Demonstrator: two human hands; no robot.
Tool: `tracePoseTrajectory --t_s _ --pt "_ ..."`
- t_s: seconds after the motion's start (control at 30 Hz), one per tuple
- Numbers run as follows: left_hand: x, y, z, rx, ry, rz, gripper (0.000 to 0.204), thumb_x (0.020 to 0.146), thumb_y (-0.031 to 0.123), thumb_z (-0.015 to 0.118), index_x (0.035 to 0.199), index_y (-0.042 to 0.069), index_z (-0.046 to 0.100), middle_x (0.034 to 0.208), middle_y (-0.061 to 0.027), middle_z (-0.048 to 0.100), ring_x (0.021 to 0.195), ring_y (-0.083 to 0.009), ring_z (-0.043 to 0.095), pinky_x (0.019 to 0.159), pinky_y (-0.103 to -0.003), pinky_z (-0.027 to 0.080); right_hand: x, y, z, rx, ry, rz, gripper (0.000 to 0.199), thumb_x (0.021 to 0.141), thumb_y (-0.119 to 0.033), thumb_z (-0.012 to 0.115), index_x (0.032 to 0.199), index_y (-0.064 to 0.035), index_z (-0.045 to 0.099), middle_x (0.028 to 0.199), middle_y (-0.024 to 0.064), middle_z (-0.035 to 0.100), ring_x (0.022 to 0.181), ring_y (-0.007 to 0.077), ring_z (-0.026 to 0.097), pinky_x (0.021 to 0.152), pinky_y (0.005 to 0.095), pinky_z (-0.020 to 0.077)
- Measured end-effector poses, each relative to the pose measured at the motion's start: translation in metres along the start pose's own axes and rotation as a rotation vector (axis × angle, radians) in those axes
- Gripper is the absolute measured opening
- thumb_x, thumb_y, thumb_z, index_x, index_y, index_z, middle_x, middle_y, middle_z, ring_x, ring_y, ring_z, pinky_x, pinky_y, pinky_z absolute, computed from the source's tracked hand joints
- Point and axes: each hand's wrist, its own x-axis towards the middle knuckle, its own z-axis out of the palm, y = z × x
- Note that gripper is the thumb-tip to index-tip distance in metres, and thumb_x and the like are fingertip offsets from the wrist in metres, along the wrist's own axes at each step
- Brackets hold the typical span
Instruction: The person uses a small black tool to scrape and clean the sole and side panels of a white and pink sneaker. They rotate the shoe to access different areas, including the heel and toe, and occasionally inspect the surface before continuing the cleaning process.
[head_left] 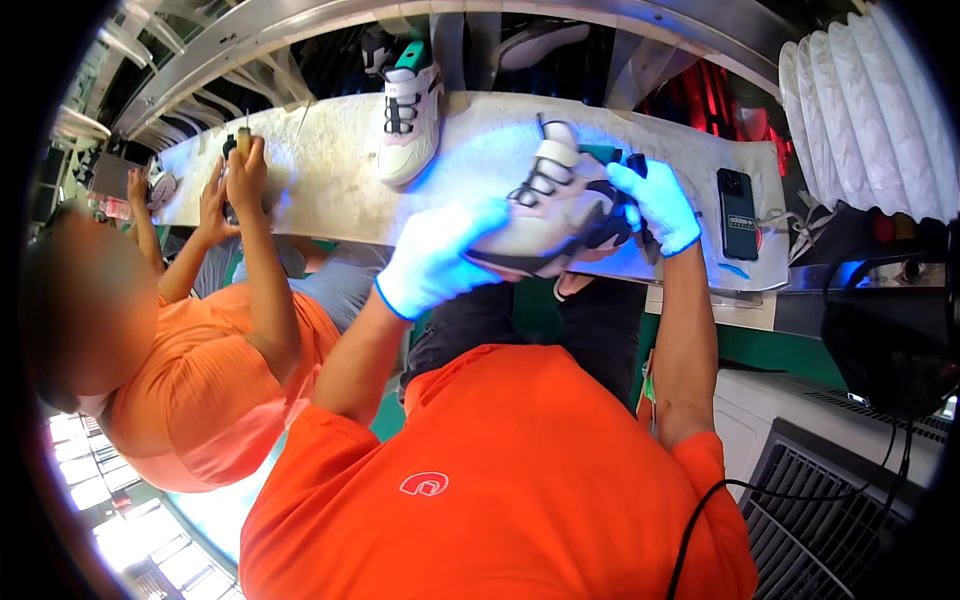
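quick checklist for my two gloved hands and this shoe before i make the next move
1. Left hand gripping the held shoe near its toe: ok.
2. Right hand gloved: ok.
3. Dark item in the right hand identified: cannot tell, mostly covered.
4. Held shoe steady: cannot tell, it looks blurred.
5. Other shoe apart from the held one: ok.
6. Phone clear of both hands: ok, right end of the bench.

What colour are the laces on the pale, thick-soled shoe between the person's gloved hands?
The laces look black, best seen in the head view.
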Motion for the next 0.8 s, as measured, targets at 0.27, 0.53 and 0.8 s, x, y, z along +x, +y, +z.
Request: tracePoseTrajectory --t_s 0.27,0.53,0.8 --pt "-0.012 -0.002 0.000 0.096 -0.295 -0.466 0.089 0.068 0.028 0.099 0.148 0.006 0.068 0.133 -0.0225 0.075 0.121 -0.0404 0.074 0.103 -0.046 0.060 -0.032 -0.012 0.030 -0.175 0.162 0.055 0.032 0.094 -0.035 0.089 0.100 -0.0037 0.081 0.067 0.0005 0.063 0.051 0.0105 0.052 0.047 0.0307 0.0393" --pt "0.036 0.030 0.037 0.169 -0.404 -0.557 0.129 0.069 0.045 0.098 0.171 0.001 0.032 0.147 -0.0213 0.068 0.126 -0.0437 0.070 0.103 -0.048 0.059 -0.040 -0.004 0.023 -0.147 0.334 -0.021 0.032 0.096 -0.034 0.087 0.104 -0.0030 0.080 0.074 0.0031 0.070 0.051 0.0113 0.057 0.048 0.0317 0.0431" --pt "0.018 0.027 0.045 0.183 -0.280 -0.403 0.122 0.068 0.036 0.097 0.168 0.003 0.036 0.138 -0.0195 0.070 0.118 -0.0428 0.072 0.096 -0.050 0.060 -0.016 -0.023 0.030 0.835 0.402 -0.176 0.038 0.112 -0.046 0.067 0.102 -0.0089 0.067 0.084 0.0057 0.070 0.060 0.0145 0.062 0.055 0.0356 0.0540"
